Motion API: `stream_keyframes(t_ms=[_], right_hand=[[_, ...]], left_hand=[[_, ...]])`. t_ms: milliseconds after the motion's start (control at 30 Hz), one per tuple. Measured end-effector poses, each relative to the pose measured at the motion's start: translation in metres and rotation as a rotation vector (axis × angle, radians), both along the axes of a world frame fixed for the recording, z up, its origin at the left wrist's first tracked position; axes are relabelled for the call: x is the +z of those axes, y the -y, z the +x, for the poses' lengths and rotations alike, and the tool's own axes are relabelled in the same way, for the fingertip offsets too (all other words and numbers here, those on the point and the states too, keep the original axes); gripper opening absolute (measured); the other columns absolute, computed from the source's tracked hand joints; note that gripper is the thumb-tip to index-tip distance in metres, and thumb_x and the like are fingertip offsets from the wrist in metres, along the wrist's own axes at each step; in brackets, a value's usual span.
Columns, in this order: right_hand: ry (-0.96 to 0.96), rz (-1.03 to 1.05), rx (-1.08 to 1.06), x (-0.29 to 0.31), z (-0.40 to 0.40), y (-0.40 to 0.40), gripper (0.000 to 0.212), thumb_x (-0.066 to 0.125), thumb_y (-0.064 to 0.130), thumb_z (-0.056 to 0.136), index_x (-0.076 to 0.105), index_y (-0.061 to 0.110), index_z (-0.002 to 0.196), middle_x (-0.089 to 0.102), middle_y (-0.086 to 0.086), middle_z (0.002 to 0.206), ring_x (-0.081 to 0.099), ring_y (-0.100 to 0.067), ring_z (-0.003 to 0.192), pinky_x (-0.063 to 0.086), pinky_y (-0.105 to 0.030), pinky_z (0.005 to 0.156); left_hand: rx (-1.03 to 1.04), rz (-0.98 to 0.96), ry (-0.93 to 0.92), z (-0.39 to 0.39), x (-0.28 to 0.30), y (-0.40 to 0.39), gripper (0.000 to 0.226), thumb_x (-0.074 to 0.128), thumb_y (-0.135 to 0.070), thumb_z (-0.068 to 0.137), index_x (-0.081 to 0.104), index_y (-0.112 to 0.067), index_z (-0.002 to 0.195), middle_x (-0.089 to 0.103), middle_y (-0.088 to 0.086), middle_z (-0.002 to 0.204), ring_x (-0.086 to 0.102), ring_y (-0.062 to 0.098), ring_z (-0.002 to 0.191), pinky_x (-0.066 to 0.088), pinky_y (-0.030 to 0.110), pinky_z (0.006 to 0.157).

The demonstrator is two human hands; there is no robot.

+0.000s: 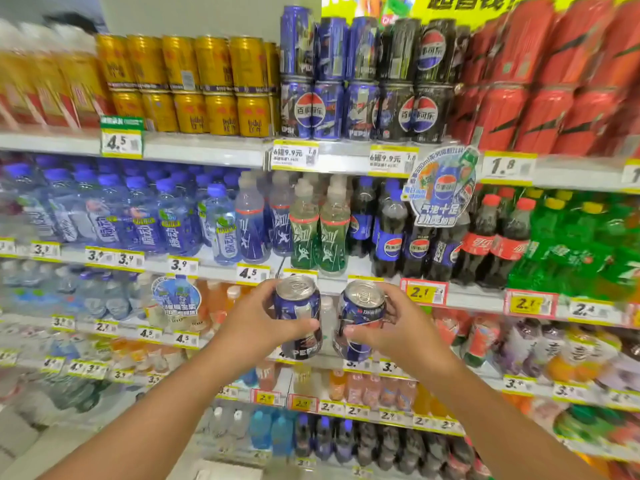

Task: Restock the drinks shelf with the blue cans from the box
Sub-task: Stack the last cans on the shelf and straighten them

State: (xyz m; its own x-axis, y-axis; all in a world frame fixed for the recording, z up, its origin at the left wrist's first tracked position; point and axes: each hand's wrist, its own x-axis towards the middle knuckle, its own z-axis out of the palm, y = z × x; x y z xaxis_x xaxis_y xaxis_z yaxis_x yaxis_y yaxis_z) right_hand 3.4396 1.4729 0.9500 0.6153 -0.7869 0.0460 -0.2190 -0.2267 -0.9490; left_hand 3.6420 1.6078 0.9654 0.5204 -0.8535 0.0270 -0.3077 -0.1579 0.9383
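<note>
I grip one blue can per hand at frame centre: left hand (258, 327) wraps left can (298, 317), right hand (401, 329) wraps right can (360, 320), upright for stacking on the blue row (313, 76) at upper centre.

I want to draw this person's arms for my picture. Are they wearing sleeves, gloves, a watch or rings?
No. Both forearms are bare right down to the picture's edge, so no sleeves show. The left hand and right hand have no gloves. No watch, bracelet or ring is visible on the wrists or fingers.

"PEPSI" on left can (298, 317)
</note>
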Motion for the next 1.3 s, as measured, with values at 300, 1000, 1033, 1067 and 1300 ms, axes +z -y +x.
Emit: stream_keyframes(t_ms=[300,1000,1033,1067,1300], right_hand=[[0.018,-0.100,0.050,0.140,-0.002,0.039,0.077,0.093,0.050,0.053,0.057,0.038,0.119,0.067,0.014,0.120,0.063,-0.005,0.114,0.050,-0.033,0.100],[0.073,-0.285,-0.159,0.317,0.084,0.145,0.107,0.086,0.051,0.068,0.030,0.024,0.155,0.055,0.010,0.127,0.061,-0.014,0.106,0.055,-0.037,0.092],[0.067,-0.292,-0.156,0.321,0.085,0.153,0.109,0.086,0.053,0.067,0.029,0.024,0.155,0.056,0.011,0.120,0.062,-0.014,0.105,0.054,-0.038,0.096],[0.057,-0.305,-0.150,0.325,0.086,0.162,0.112,0.087,0.057,0.065,0.029,0.025,0.155,0.055,0.011,0.121,0.062,-0.015,0.107,0.052,-0.040,0.098],[0.016,-0.353,-0.140,0.343,0.110,0.216,0.121,0.088,0.065,0.055,0.033,0.021,0.153,0.049,0.005,0.145,0.058,-0.020,0.122,0.051,-0.045,0.101]], left_hand=[[0.009,-0.121,0.013,-0.009,0.153,0.028,0.046,0.093,-0.027,0.068,0.071,-0.032,0.108,0.080,-0.012,0.095,0.077,0.011,0.088,0.063,0.040,0.078],[-0.122,-0.206,0.154,0.090,0.314,0.159,0.050,0.092,-0.048,0.063,0.075,-0.028,0.106,0.080,-0.004,0.098,0.077,0.019,0.090,0.065,0.047,0.071],[-0.117,-0.205,0.154,0.091,0.318,0.165,0.052,0.092,-0.048,0.062,0.074,-0.028,0.108,0.079,-0.003,0.100,0.077,0.019,0.091,0.065,0.047,0.071],[-0.111,-0.205,0.155,0.092,0.321,0.170,0.054,0.092,-0.048,0.063,0.074,-0.028,0.109,0.079,-0.003,0.101,0.077,0.019,0.090,0.065,0.047,0.072],[-0.054,-0.183,0.147,0.104,0.329,0.195,0.043,0.091,-0.040,0.068,0.075,-0.025,0.104,0.081,-0.003,0.092,0.078,0.019,0.086,0.064,0.049,0.075]])
